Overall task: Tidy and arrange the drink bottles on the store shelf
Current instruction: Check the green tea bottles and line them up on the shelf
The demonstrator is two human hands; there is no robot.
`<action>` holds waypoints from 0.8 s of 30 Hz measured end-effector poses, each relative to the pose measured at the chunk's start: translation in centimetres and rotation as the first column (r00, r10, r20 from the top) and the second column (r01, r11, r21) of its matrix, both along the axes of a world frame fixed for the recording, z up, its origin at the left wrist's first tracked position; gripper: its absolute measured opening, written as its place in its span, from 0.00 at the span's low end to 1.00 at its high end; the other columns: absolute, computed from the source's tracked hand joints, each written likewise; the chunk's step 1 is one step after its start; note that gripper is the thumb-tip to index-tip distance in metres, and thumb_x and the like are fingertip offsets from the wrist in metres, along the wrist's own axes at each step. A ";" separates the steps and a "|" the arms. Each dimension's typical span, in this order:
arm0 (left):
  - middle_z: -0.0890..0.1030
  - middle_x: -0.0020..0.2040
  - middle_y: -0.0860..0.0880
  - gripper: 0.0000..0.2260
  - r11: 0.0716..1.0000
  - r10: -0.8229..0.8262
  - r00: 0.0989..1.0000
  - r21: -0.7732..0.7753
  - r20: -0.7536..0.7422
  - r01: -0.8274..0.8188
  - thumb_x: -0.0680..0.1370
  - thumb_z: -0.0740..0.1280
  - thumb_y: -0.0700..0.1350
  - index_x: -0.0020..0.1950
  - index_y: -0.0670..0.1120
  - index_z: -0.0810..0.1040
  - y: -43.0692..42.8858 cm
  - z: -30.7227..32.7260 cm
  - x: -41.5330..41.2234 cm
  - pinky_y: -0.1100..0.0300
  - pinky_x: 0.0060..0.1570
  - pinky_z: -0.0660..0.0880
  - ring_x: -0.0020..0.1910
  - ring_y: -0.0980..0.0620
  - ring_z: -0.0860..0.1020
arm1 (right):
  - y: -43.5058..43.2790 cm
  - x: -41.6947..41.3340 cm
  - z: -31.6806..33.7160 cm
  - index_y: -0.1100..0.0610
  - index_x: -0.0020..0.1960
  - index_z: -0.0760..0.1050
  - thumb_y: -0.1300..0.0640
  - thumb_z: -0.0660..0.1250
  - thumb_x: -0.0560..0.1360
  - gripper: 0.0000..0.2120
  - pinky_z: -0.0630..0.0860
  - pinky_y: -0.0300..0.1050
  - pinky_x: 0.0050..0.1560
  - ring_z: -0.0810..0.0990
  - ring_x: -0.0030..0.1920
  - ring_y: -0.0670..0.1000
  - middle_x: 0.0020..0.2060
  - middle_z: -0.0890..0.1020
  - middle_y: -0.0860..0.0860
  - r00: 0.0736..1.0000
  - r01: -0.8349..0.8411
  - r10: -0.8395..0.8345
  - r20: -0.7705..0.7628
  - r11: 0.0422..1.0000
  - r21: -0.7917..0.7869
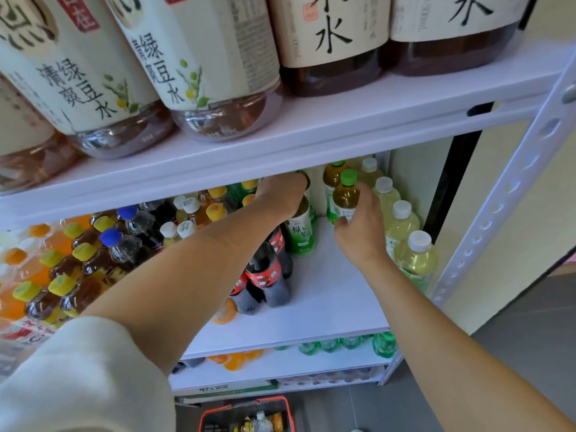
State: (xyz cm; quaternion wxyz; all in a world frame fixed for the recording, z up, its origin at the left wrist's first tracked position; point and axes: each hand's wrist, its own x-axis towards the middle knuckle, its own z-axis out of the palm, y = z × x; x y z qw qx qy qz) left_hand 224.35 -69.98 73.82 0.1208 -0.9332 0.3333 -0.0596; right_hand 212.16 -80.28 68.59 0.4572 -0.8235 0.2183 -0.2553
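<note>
Both my hands reach into the middle white shelf (327, 294). My left hand (282, 198) grips the top of a green tea bottle (301, 235) with a green label, covering its cap. My right hand (360, 226) holds a second green tea bottle (345, 194) with a green cap, fingers curled round its lower body. Another green-capped tea bottle (332, 176) stands just behind it. A row of pale yellow-green bottles with white caps (402, 222) lines the right side of the shelf. Dark cola bottles with red labels (268, 275) stand under my left forearm.
Dark tea bottles with yellow caps (62, 288), blue-capped bottles (121, 241) and orange drinks crowd the shelf's left side. Large bottles (199, 67) stand on the shelf above. Green bottles (383, 344) sit on the lower shelf. A red basket (249, 416) is on the floor. A perforated upright (505, 194) frames the right.
</note>
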 end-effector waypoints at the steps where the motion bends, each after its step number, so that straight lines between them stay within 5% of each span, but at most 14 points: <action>1: 0.64 0.32 0.50 0.14 1.000 0.014 1.000 0.003 -0.003 -0.014 0.75 0.63 0.33 0.34 0.46 0.64 0.0 0.0 0.0 0.59 0.24 0.53 0.28 0.52 0.62 | -0.2 0.6 0.2 0.63 0.72 0.64 0.70 0.66 0.69 0.32 0.67 0.55 0.66 0.69 0.67 0.61 0.66 0.71 0.62 1.000 -0.008 0.008 -0.004 0.999 -0.035; 5: 0.67 0.36 0.51 0.11 0.995 0.090 0.995 0.043 0.043 -0.092 0.76 0.63 0.34 0.52 0.49 0.74 0.1 1.1 -1.4 0.59 0.26 0.57 0.36 0.49 0.68 | -0.9 3.1 0.6 0.62 0.76 0.58 0.69 0.66 0.71 0.35 0.64 0.56 0.69 0.66 0.70 0.62 0.70 0.69 0.61 0.998 -0.036 0.031 -0.054 0.994 -0.101; 8: 0.77 0.53 0.46 0.18 0.985 0.064 0.982 0.147 0.176 -0.091 0.76 0.66 0.36 0.66 0.46 0.73 0.0 1.9 -3.4 0.54 0.37 0.66 0.54 0.43 0.76 | -1.2 4.3 0.5 0.58 0.77 0.57 0.65 0.66 0.74 0.34 0.68 0.58 0.65 0.68 0.68 0.63 0.68 0.70 0.61 0.993 -0.007 -0.011 -0.114 0.988 -0.155; 11: 0.75 0.62 0.43 0.18 0.998 0.026 0.983 0.056 0.180 -0.036 0.77 0.65 0.38 0.67 0.45 0.73 0.6 2.4 -6.2 0.50 0.46 0.74 0.64 0.40 0.72 | -1.2 4.0 0.1 0.62 0.72 0.64 0.62 0.67 0.75 0.27 0.70 0.56 0.61 0.70 0.64 0.64 0.64 0.71 0.63 0.992 0.033 -0.061 -0.111 0.971 -0.235; 14: 0.77 0.58 0.44 0.13 0.985 -0.060 0.983 -0.147 0.176 0.087 0.77 0.61 0.38 0.61 0.44 0.76 2.2 2.3 -9.8 0.52 0.41 0.72 0.62 0.42 0.72 | 0.3 1.8 -0.7 0.66 0.63 0.72 0.65 0.68 0.73 0.18 0.69 0.54 0.57 0.72 0.59 0.65 0.60 0.72 0.65 0.998 -0.016 -0.003 -0.068 0.961 -0.277; 19: 0.82 0.52 0.44 0.13 0.753 -0.184 0.982 -0.649 -0.051 0.107 0.75 0.65 0.35 0.57 0.41 0.82 6.4 0.3 -15.8 0.49 0.46 0.78 0.51 0.41 0.79 | 1.8 -3.6 -0.8 0.65 0.59 0.73 0.64 0.67 0.76 0.13 0.69 0.49 0.46 0.76 0.52 0.63 0.56 0.75 0.61 0.994 -0.105 0.103 -0.021 0.955 -0.279; 24: 0.74 0.65 0.57 0.24 0.579 -0.203 0.896 -0.786 -0.394 -0.215 0.76 0.71 0.51 0.71 0.50 0.71 9.9 -1.9 -19.1 0.65 0.65 0.68 0.65 0.59 0.71 | 1.8 -9.9 3.3 0.53 0.59 0.75 0.56 0.70 0.76 0.12 0.75 0.48 0.50 0.80 0.50 0.53 0.48 0.81 0.49 0.949 -0.311 0.313 0.040 0.949 -0.055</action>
